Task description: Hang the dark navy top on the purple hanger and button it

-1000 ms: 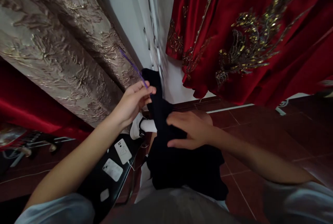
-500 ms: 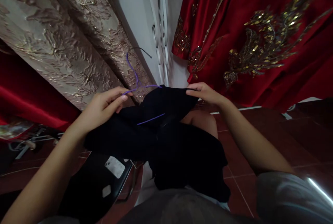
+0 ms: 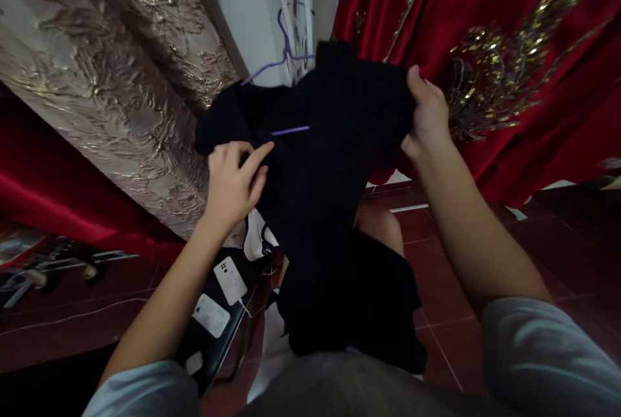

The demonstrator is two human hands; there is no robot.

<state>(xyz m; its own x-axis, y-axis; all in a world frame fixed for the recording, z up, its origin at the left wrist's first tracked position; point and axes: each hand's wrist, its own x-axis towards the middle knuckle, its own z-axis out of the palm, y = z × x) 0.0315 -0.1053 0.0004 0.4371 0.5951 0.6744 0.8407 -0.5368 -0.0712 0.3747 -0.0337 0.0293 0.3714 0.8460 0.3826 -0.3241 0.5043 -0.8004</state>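
A dark top (image 3: 330, 126) hangs spread in front of me on a purple wire hanger (image 3: 287, 55). The hanger's hook and part of its shoulders stick out above the neckline, and its lower bar shows through the neck opening. At the right shoulder end of the top, my right hand (image 3: 429, 110) is closed on the cloth, thumb on top. My left hand (image 3: 237, 178) lies against the left front of the top, just below the hanger bar, with index finger and thumb apart. Its other fingertips are partly hidden against the dark cloth.
A beige embossed curtain-like fabric (image 3: 121, 81) hangs at left, red satin with gold sequins (image 3: 490, 68) at right. Two phones, a white one (image 3: 230, 280) with a cable and a pale one (image 3: 211, 315), lie on a black surface (image 3: 233, 333) at lower left. The floor (image 3: 446, 275) is red tile.
The top and hanger have gone up and away from me, and the top is spread wider. My left hand has left the hanger's shoulder for the front cloth. My right hand has moved right and up.
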